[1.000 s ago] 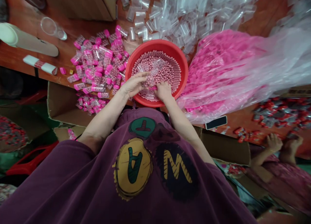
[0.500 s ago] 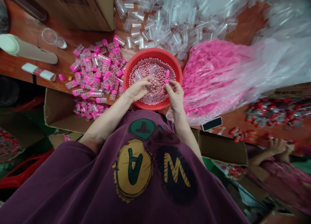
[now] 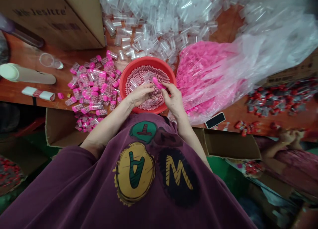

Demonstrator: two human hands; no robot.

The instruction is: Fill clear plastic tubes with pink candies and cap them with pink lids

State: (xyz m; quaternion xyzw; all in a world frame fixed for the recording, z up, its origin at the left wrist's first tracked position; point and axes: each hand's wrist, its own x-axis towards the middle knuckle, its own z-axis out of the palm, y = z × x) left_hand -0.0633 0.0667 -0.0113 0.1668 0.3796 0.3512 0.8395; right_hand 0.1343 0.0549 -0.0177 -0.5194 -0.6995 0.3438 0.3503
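Note:
A red bowl (image 3: 126,77) full of small pink beads sits at the table's near edge. Over it my left hand (image 3: 139,94) is curled around a small clear vial of beads. My right hand (image 3: 173,97) pinches a pink cap (image 3: 157,83) and holds it at the vial's top. Left of the bowl lies a heap of capped, filled vials (image 3: 95,83). Behind the bowl is a pile of empty clear vials (image 3: 154,20). To the right a plastic bag of pink caps (image 3: 206,73) lies open.
A cardboard box (image 3: 49,17) stands at the back left, with a white cylinder (image 3: 27,75) and a clear cup (image 3: 47,59) near it. A carton (image 3: 62,126) under the table edge holds more filled vials. A phone (image 3: 215,120) lies by the bag. Another person's hands (image 3: 289,138) work at the right.
Both hands lifted out of the beads. My right hand picked up a pink cap and brought it to the vial in my left hand. The view tilted so the bowl sits lower.

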